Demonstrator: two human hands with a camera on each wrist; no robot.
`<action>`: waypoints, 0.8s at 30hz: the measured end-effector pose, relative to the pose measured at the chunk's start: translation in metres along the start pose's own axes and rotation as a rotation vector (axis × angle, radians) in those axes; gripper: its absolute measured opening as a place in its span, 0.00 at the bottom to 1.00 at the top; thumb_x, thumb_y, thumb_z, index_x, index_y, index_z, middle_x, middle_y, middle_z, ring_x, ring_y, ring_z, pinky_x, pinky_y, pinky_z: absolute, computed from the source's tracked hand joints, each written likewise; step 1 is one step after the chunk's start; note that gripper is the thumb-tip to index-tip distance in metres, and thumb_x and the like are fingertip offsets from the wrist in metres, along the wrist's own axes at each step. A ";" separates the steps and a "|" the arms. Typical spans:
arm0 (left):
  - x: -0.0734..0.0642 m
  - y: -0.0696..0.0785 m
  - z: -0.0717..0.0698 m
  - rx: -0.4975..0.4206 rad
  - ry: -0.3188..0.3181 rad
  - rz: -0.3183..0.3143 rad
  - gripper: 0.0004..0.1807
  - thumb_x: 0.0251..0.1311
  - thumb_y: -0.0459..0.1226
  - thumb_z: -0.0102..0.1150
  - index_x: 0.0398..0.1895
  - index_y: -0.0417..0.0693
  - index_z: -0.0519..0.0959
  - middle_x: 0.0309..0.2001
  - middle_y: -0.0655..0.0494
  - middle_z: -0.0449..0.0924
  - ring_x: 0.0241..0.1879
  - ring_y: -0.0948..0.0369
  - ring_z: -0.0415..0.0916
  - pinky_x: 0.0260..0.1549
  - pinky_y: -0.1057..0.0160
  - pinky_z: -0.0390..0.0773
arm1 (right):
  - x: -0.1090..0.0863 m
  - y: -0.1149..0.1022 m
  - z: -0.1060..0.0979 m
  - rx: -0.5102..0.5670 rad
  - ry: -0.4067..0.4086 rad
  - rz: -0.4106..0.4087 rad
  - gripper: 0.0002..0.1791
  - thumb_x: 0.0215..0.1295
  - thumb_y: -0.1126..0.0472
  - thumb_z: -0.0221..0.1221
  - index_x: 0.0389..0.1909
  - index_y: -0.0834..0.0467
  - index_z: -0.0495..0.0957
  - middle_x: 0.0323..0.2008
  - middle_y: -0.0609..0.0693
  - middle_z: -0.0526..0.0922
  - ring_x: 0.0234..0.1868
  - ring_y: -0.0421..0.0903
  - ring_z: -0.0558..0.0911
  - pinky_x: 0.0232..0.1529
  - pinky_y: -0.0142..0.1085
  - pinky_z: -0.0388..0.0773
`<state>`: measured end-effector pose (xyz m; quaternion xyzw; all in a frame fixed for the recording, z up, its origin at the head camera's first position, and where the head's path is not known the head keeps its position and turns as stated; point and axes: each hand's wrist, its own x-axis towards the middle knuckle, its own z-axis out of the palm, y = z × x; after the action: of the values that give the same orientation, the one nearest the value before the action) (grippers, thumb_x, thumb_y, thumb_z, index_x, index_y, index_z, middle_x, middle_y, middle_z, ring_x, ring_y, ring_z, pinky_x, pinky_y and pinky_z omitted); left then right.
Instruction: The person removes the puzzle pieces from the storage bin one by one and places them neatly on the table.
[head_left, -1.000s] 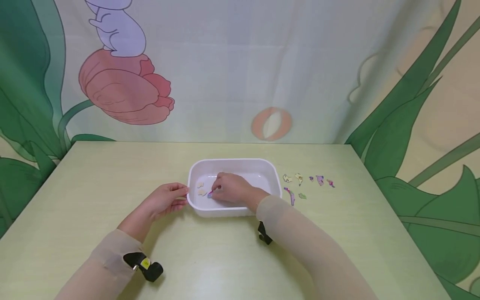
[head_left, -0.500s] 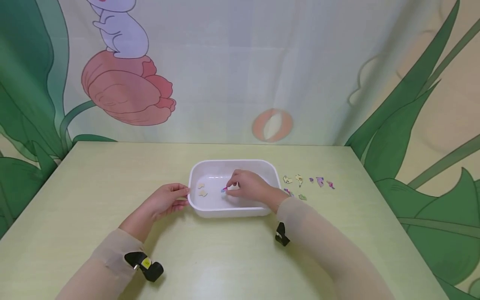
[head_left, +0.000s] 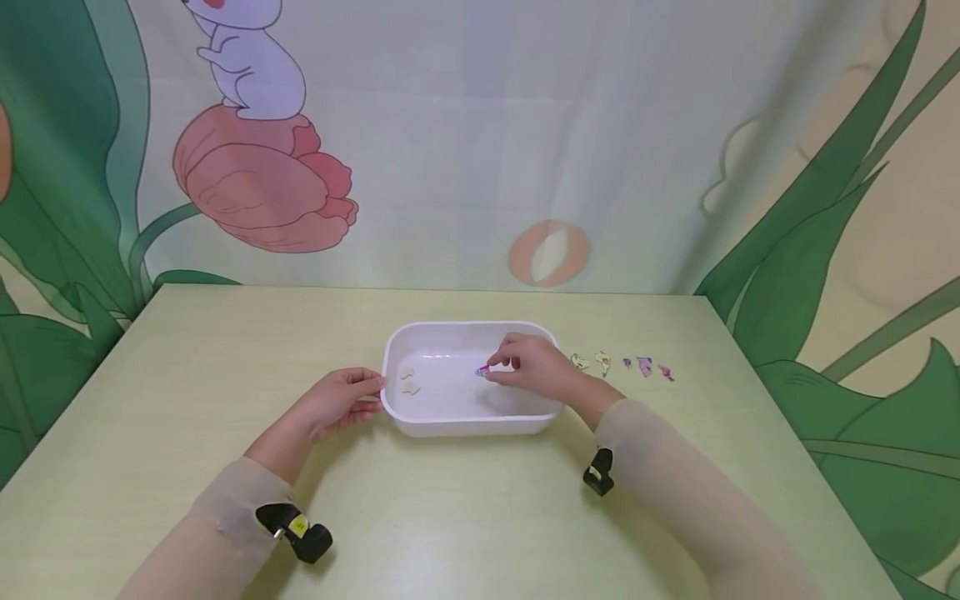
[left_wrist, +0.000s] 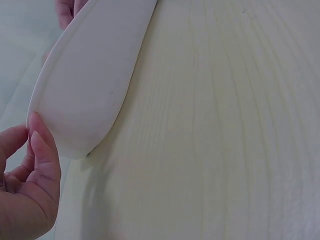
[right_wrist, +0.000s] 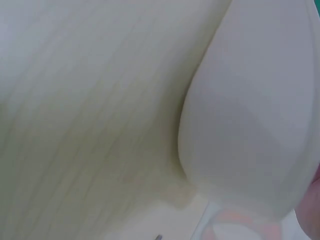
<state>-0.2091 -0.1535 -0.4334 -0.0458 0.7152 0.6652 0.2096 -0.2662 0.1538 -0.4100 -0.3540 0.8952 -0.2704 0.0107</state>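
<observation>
A white plastic tub (head_left: 472,427) sits on the table in the head view. My left hand (head_left: 341,402) grips its left rim; in the left wrist view the left hand (left_wrist: 31,187) has thumb and fingers pinching that edge. Over the tub's right part, my right hand (head_left: 534,365) pinches a small, flat pink-and-blue piece (head_left: 482,372) between thumb and fingertips. Two small beige pieces (head_left: 410,389) lie inside the tub at its left end. Only a sliver of the right hand (right_wrist: 309,207) shows in the right wrist view, past the tub's outer wall (right_wrist: 245,115).
On the pale wooden table (head_left: 450,508), several small cut-out pieces (head_left: 645,367), yellowish and purple, lie to the right of the tub. My right forearm partly covers that area. A printed curtain (head_left: 435,150) hangs behind the table's back edge.
My right hand has moved right across the tub and up a little from its left part, with the pink-and-blue piece pinched in it. The left hand stays at the left rim.
</observation>
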 end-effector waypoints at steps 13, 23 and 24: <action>0.000 0.000 0.000 0.008 0.015 -0.008 0.20 0.67 0.39 0.50 0.53 0.30 0.67 0.34 0.52 0.76 0.31 0.62 0.78 0.31 0.69 0.79 | -0.034 0.018 -0.026 0.034 0.078 0.093 0.08 0.52 0.59 0.69 0.32 0.57 0.85 0.26 0.42 0.76 0.26 0.42 0.70 0.26 0.31 0.69; 0.000 0.001 0.001 0.023 0.024 -0.020 0.20 0.67 0.40 0.51 0.53 0.31 0.68 0.35 0.52 0.76 0.31 0.62 0.77 0.32 0.68 0.79 | -0.061 0.032 -0.039 0.040 0.106 0.198 0.08 0.52 0.59 0.69 0.32 0.58 0.85 0.25 0.45 0.73 0.27 0.44 0.68 0.25 0.32 0.66; 0.000 0.001 0.001 0.022 0.023 -0.020 0.21 0.67 0.40 0.51 0.53 0.31 0.67 0.35 0.52 0.76 0.31 0.63 0.77 0.33 0.68 0.79 | -0.064 0.033 -0.040 0.036 0.110 0.202 0.08 0.52 0.58 0.69 0.32 0.57 0.85 0.25 0.45 0.74 0.27 0.44 0.68 0.25 0.32 0.66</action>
<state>-0.2089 -0.1526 -0.4327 -0.0581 0.7243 0.6546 0.2086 -0.2478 0.2337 -0.4036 -0.2465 0.9205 -0.3031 -0.0050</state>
